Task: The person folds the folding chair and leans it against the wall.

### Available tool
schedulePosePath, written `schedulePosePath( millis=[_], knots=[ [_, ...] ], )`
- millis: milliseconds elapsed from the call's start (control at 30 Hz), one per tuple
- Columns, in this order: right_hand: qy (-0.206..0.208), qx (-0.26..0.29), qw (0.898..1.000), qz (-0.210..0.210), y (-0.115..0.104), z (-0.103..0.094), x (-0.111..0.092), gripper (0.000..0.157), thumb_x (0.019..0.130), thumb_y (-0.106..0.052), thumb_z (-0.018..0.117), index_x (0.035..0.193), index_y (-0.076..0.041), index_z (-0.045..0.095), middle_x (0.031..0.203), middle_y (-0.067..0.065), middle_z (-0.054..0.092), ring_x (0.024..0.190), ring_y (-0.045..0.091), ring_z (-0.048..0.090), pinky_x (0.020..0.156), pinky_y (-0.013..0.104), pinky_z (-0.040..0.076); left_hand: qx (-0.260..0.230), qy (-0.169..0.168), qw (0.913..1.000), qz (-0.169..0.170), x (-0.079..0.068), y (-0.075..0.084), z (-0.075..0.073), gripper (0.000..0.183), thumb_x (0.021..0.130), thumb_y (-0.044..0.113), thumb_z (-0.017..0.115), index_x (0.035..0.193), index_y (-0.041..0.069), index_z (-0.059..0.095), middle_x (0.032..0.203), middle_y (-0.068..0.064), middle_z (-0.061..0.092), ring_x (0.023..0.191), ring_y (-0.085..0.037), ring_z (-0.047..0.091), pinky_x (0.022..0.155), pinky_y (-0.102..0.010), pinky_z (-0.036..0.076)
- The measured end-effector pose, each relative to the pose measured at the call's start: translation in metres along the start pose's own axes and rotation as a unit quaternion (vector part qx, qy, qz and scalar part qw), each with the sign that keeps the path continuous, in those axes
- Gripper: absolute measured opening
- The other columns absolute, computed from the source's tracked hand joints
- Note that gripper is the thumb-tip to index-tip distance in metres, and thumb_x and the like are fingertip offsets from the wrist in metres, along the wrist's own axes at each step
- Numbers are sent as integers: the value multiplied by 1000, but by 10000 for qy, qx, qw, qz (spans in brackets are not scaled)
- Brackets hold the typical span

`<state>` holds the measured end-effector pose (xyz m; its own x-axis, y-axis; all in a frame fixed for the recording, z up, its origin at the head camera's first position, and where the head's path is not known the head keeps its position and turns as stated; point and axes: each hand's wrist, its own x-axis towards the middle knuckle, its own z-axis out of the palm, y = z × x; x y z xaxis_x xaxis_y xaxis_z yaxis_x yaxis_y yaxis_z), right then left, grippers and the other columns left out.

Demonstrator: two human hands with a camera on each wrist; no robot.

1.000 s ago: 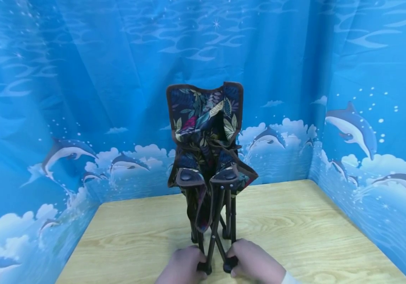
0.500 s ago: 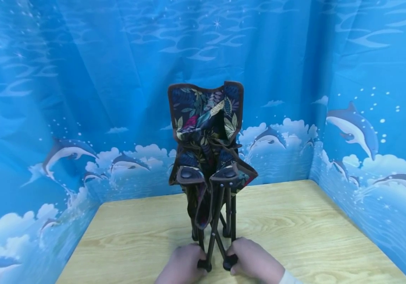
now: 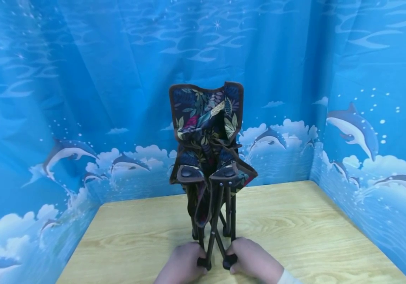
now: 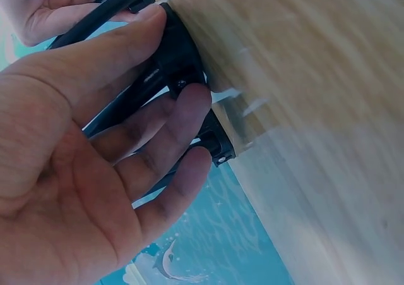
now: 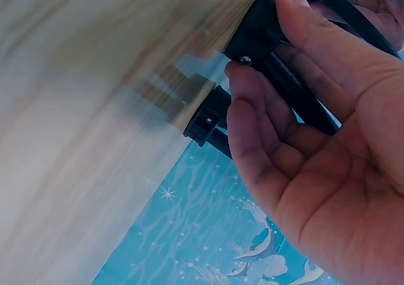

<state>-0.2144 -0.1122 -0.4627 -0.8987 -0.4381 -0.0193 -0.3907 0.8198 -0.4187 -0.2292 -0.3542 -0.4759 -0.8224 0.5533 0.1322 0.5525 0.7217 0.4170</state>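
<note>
A small folding camp chair [image 3: 208,106] with dark leaf-print fabric and black tube legs stands upright, mostly folded, in the head view. Its fabric hangs in creases and the front legs cross low down. My left hand [image 3: 184,262] grips the foot of the front left leg; in the left wrist view its thumb and fingers pinch the black plastic foot [image 4: 180,54]. At the front right leg, my right hand [image 3: 254,260] does the same, with thumb and fingers around the foot [image 5: 259,29] in the right wrist view. The two feet are a short way apart.
The chair stands on a wood-grain table [image 3: 295,221]. Blue curtains [image 3: 118,79] printed with dolphins and clouds close off the back and both sides. A rear chair foot [image 5: 207,115] sits close to the table's edge in the right wrist view.
Almost nothing differs. The chair's top has shifted very slightly to the right since one second ago, while both hands keep hold of the front feet.
</note>
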Motion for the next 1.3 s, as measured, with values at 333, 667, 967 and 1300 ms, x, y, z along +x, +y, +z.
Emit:
schedulePosePath(
  millis=[333,667,967,1300],
  knots=[
    [194,-57,9995,-224,3,-1,2,23,67,-19,96,87,-19,84,85,-11,76,77,-1,63,72,27,56,297,-94,9994,-172,8,-1,-1,19,72,28,95,75,28,76,74,17,65,69,1,55,61,-26,47],
    [411,-156,9987,-246,4,0,3,26,65,-17,95,89,-19,84,87,-9,77,80,4,66,75,29,58,277,-4,9996,-100,9,0,-4,18,71,26,95,75,27,78,75,15,68,72,0,60,63,-26,51],
    [486,-202,9982,-296,7,1,6,25,66,-21,96,86,-21,83,88,-11,77,80,4,65,75,30,58,303,-90,9994,-150,13,1,-6,18,73,25,95,73,27,77,74,16,68,68,1,55,59,-25,46],
    [472,-173,9984,-259,8,0,9,27,66,-19,96,90,-17,83,89,-8,77,82,6,66,77,31,59,489,-84,9986,-177,17,-2,-4,16,72,28,94,74,32,79,75,17,69,70,-1,60,61,-27,47]
  ],
)
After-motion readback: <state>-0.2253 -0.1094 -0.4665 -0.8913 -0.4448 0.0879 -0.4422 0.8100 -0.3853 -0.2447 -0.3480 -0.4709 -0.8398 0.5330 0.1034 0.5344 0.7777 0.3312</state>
